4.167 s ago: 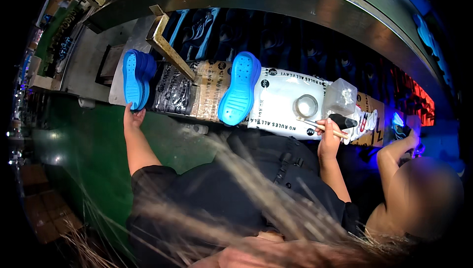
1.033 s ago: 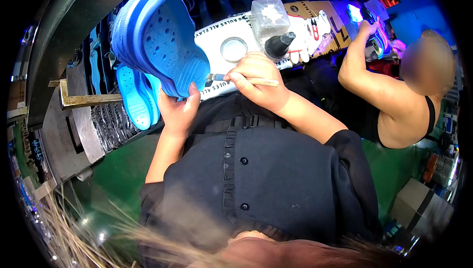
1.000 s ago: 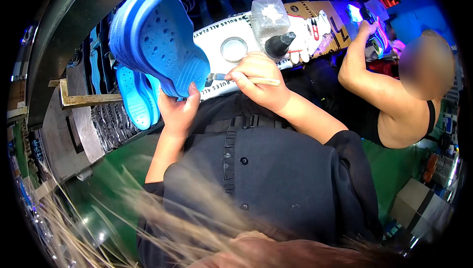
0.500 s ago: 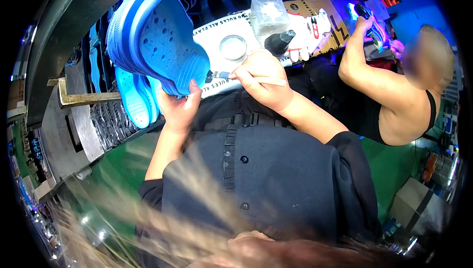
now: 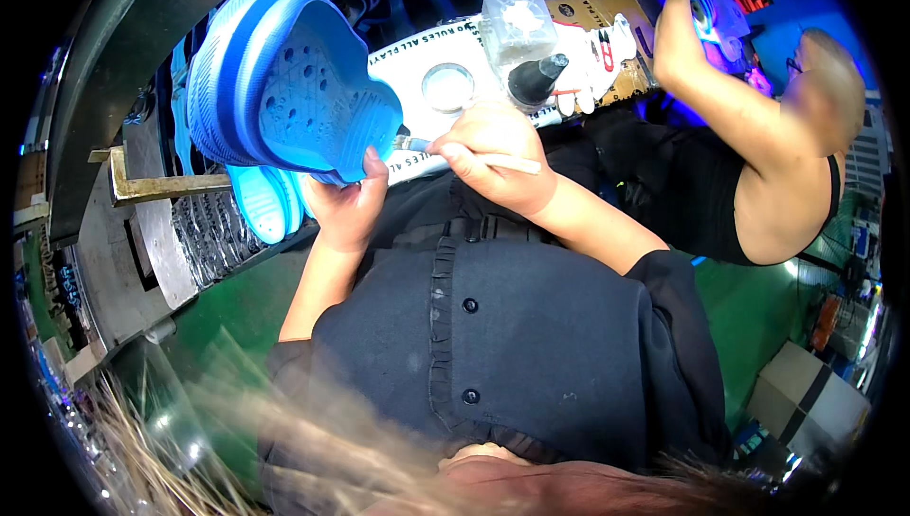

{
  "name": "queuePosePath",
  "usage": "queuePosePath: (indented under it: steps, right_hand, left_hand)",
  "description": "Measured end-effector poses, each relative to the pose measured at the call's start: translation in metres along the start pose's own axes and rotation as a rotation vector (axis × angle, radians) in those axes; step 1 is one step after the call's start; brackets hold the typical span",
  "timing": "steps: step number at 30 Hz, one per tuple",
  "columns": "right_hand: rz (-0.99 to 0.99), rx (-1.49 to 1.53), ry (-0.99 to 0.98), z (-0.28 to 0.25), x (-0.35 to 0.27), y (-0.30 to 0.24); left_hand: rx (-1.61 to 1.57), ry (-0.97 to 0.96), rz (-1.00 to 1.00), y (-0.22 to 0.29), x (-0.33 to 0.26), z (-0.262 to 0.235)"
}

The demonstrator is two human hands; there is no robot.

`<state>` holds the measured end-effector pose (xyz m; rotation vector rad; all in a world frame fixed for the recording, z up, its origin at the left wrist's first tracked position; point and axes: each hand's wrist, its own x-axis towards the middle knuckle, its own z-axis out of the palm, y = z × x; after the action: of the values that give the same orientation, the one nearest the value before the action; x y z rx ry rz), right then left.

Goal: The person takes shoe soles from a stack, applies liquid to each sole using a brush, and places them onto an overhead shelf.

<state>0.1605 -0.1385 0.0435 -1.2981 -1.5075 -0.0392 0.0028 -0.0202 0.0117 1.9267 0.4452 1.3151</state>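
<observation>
My left hand (image 5: 349,196) grips the near edge of a large blue foam clog (image 5: 313,90), its thumb on the rim and its other fingers hidden beneath. Round holes and small bumps dot the face of the clog, and ridged bands run round its side. In my right hand (image 5: 498,151) is a brush (image 5: 517,163) with a pale handle, pinched between thumb and fingers. The dark bristle end reaches the clog's right edge beside my left thumb; whether it touches I cannot tell. Beyond my right hand a round clear dish (image 5: 448,88) rests on the white printed sheet (image 5: 403,66).
More blue foam pieces (image 5: 265,203) lie under the clog. A clear plastic box (image 5: 518,28), a black cone-tipped bottle (image 5: 537,80) and red-handled snips (image 5: 607,50) stand or lie beyond my right hand. A metal frame (image 5: 104,71) rises at left; a co-worker (image 5: 758,146) sits at right.
The clog has turned and shifted slightly left, and the brush has moved a little left with my right hand. At right, the co-worker's arm has reached farther away.
</observation>
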Motion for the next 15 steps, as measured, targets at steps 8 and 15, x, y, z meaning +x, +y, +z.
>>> queuePosePath:
  steps: [8, 15]
  right_hand:
    - [0.109, 0.089, 0.010, -0.008, -0.008, 0.001]
    - [0.061, 0.052, -0.020, -0.004, 0.000, 0.001]
  left_hand:
    - [-0.078, 0.020, -0.044, 0.001, 0.001, -0.001]
    - [0.020, -0.067, -0.011, 0.002, 0.003, -0.002]
